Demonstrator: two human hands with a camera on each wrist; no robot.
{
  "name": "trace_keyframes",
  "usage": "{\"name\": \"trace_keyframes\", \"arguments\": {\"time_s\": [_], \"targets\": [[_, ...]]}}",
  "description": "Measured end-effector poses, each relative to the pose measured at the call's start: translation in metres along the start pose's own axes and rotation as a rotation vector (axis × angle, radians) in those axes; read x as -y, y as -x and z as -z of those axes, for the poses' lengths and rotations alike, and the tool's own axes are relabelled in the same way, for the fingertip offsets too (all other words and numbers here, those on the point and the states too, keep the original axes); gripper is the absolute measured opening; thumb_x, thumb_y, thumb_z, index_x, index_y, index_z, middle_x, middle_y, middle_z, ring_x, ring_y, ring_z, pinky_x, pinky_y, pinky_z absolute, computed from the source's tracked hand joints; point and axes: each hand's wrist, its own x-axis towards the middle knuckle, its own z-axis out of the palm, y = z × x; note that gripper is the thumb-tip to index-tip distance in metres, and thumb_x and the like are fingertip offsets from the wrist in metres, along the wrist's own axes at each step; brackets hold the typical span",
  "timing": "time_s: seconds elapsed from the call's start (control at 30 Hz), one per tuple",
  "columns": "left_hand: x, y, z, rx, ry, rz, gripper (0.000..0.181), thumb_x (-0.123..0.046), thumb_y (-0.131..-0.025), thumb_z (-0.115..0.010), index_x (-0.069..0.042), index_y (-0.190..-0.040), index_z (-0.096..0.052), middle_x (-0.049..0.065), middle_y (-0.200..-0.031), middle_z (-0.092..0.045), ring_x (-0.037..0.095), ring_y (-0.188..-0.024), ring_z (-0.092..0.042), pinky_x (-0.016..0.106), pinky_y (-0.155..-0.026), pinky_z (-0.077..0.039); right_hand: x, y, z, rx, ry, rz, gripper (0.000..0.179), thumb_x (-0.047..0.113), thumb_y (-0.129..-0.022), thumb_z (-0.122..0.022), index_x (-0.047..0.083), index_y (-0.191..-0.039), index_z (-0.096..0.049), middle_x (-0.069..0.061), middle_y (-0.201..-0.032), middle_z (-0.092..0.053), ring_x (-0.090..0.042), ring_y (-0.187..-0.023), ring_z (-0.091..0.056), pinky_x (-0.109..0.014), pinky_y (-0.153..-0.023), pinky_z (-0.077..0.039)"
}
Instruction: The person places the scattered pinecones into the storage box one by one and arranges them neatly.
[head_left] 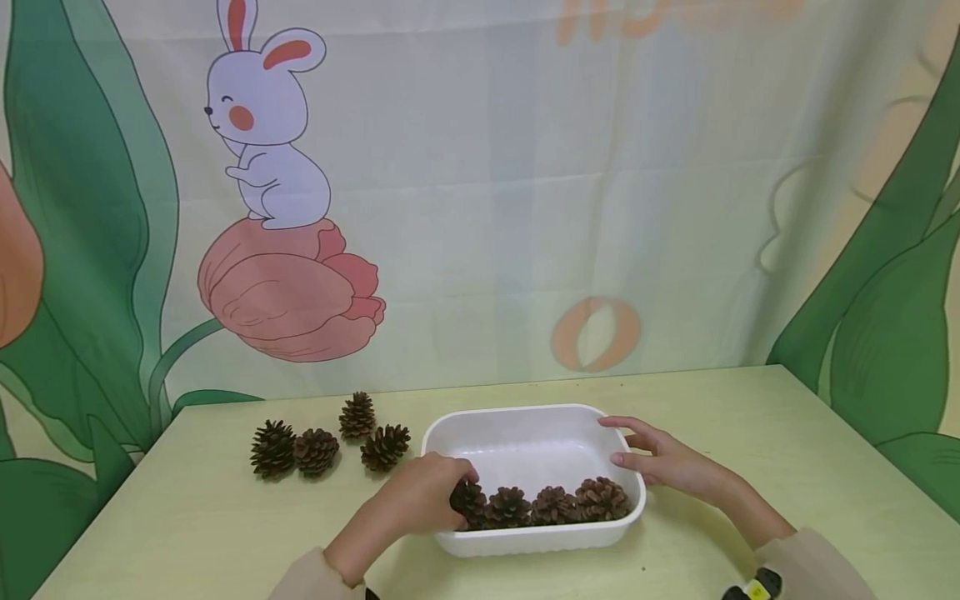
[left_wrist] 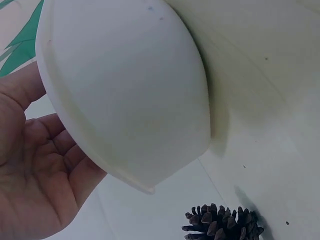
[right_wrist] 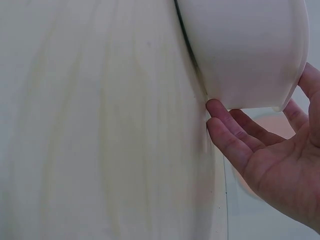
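A white plastic basin (head_left: 540,540) stands on the table. My left hand (head_left: 431,493) reaches over its near left corner and grips a pinecone (head_left: 470,503), which is low inside, by the near wall. Three more pinecones, including one at the right end (head_left: 602,500), line that wall beside it. In the left wrist view the basin's side (left_wrist: 130,95) hides the held pinecone and the left fingertips. My right hand (head_left: 671,460) holds the basin's right end, its thumb over the rim. In the right wrist view, other fingers (right_wrist: 232,142) lie along the outside of the wall.
Several pinecones lie on the table left of the basin, among them a dark one (head_left: 273,450) and one near the rim (head_left: 386,448). The pale table (head_left: 187,517) ends at a printed cloth backdrop (head_left: 465,250) with a rabbit and flowers.
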Motion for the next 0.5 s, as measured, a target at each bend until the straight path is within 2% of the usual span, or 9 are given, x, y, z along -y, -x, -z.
{"name": "trace_keyframes", "arguments": {"time_s": [0.3,0.5], "targets": [[0.0017,-0.0024,0.0038,0.048,0.063,0.000,0.034,-0.020,-0.068,-0.077,-0.010,-0.098,-0.065,0.000,-0.094,-0.065,0.017,-0.087,-0.060,0.032,-0.071,-0.049,0.0006,0.0009,-0.0002,-0.003,-0.004,-0.002,0.058,0.024,-0.093,-0.053,0.009,-0.142,-0.026,-0.035,-0.131,-0.033,-0.033,-0.107,-0.052,-0.042,-0.080,-0.052],[0.0034,-0.0033,0.0027,0.057,0.070,-0.003,0.038,-0.019,-0.069,-0.076,-0.008,-0.104,-0.064,0.001,-0.099,-0.065,0.018,-0.093,-0.060,0.033,-0.075,-0.050,0.0007,0.0006,-0.0002,-0.003,0.003,-0.003,0.057,0.024,-0.093,-0.052,0.009,-0.142,-0.027,-0.035,-0.133,-0.032,-0.034,-0.109,-0.051,-0.043,-0.081,-0.052]]}}
